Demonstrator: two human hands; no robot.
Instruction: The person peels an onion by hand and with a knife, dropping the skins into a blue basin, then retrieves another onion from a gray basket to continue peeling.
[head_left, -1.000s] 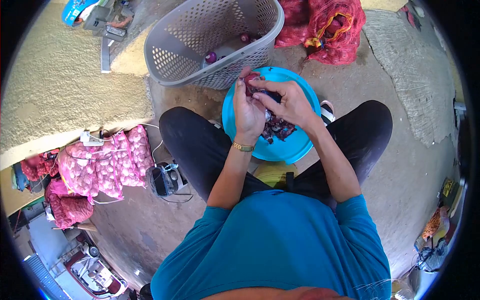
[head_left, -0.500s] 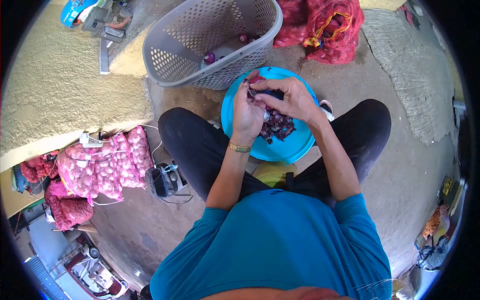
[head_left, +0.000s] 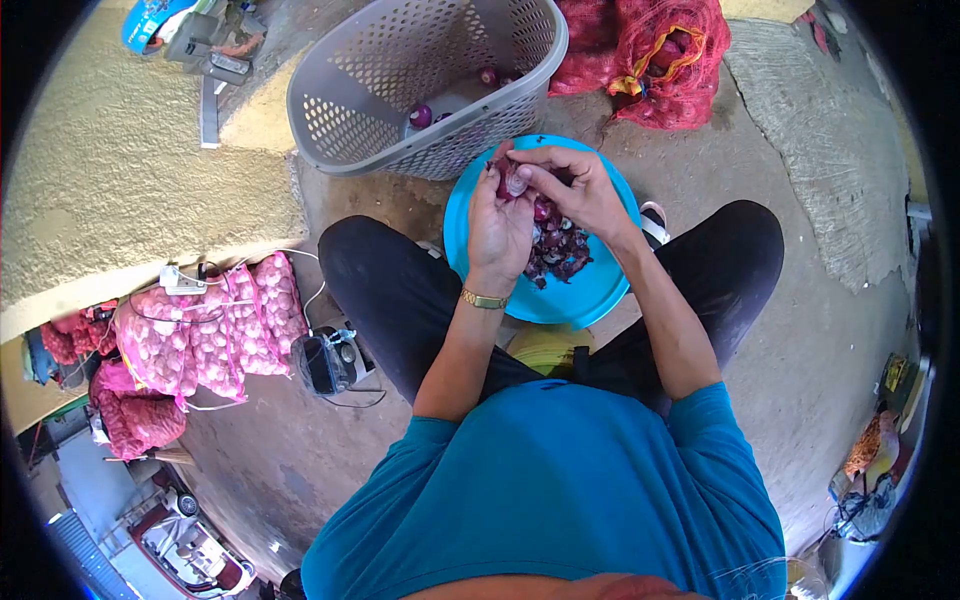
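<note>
Over the blue basin (head_left: pixel 595 298), my left hand (head_left: pixel 495 238) cradles a red onion (head_left: pixel 510 180) in its curled fingers. My right hand (head_left: pixel 588 195) pinches at the same onion, its thumb pressed on a pale patch of the surface. Part of the onion is covered by the fingers. Beneath the hands, a heap of dark onion skins (head_left: pixel 560 255) lies in the basin, with a purple onion (head_left: pixel 543 210) partly showing among them.
Beyond the basin stands a grey perforated basket (head_left: pixel 345 75) with a few purple onions (head_left: pixel 421 117) inside. Red mesh sacks (head_left: pixel 690 95) lie to its right. Pink net bags (head_left: pixel 215 330) of bulbs and a small black device (head_left: pixel 322 362) are at the left.
The onion has turned in my left hand, so a pale patch now faces up. My right thumb has shifted onto it, and the right fingers have risen slightly.
</note>
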